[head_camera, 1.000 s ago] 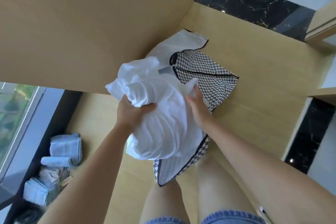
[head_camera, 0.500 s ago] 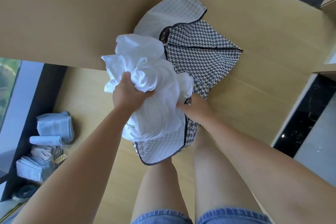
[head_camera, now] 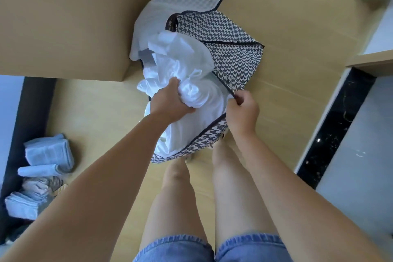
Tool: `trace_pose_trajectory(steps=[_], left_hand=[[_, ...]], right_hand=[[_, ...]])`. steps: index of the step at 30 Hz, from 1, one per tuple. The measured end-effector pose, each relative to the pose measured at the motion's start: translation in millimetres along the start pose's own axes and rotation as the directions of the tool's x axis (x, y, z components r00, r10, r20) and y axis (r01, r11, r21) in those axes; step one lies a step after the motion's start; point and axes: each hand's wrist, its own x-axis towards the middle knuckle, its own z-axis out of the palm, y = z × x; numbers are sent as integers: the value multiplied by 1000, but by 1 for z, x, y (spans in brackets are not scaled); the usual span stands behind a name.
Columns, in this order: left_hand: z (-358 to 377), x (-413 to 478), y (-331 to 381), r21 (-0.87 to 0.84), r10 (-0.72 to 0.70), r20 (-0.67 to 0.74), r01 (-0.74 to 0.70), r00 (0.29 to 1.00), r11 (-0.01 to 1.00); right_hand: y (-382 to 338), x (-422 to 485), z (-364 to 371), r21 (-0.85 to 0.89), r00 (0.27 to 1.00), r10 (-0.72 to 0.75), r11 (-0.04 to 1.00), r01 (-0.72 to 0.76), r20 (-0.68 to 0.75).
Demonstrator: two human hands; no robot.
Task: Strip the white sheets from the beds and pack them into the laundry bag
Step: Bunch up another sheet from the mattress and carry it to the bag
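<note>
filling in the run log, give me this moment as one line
phase: packing | left hand: grips white sheet | right hand: pinches laundry bag rim | white sheet: partly inside laundry bag

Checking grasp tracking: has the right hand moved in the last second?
Yes. Against the laundry bag, the right hand left the white sheet and shifted outward to the bag's rim, which its fingers now pinch.
</note>
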Motion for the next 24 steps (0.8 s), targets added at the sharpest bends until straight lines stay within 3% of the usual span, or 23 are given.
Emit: trace_pose_trajectory(steps=[4, 8, 13, 18, 22, 24], left_hand=[[27, 12, 36, 246, 168, 186, -212, 968, 946], [50, 28, 80, 434, 295, 395, -460, 870, 775], [71, 32, 119, 511, 316, 590, -647, 743, 566], [78, 42, 122, 518, 312, 593, -648, 742, 558], [87, 48, 123, 683, 363, 547, -653, 754, 327], [89, 51, 122, 722, 361, 501, -610, 786, 327]], right_hand=[[14, 13, -31, 119, 978, 92, 990, -71, -188], [27, 37, -68, 175, 923, 171, 978, -116, -343], [49, 73, -106, 31, 920, 233, 972, -235, -314], [45, 87, -117, -28, 931, 138, 987, -156, -337], [47, 94, -129, -44, 934, 111, 990, -133, -339], [42, 103, -138, -43, 932, 93, 992, -115, -352]])
